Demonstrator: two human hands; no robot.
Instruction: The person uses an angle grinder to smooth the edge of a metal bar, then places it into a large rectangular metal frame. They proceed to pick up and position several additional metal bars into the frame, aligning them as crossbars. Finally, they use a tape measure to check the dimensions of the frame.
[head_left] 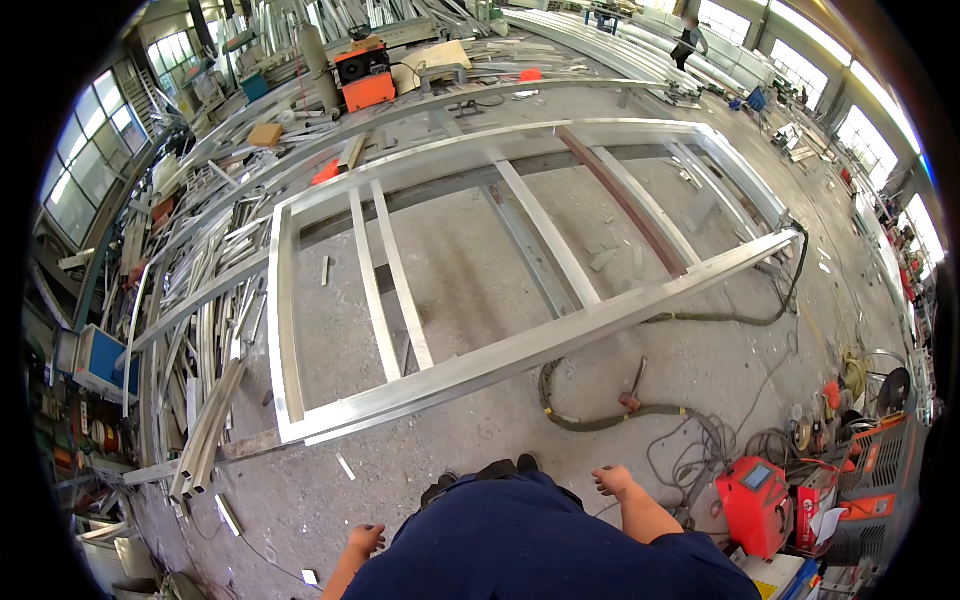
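Observation:
My left hand (367,540) hangs at my side, loosely curled and holding nothing that I can see. On the other side, my right hand (607,481) is held out from my body, empty, its fingers slightly bent and apart. Neither hand touches anything. In front of me lies a large rectangular silver metal frame (480,345), raised above the floor, with several crossbars between its long sides. A dark reddish-brown bar (625,205) crosses under or between its silver ones. Nearest my right hand is a thick dark cable (600,421) curving over the floor.
A red machine with a small screen (755,508) stands at lower right among tangled cables. Piles of metal profiles (215,290) fill the left side. An orange-and-black machine (366,80) stands beyond the frame. Another person (688,45) is far off at upper right.

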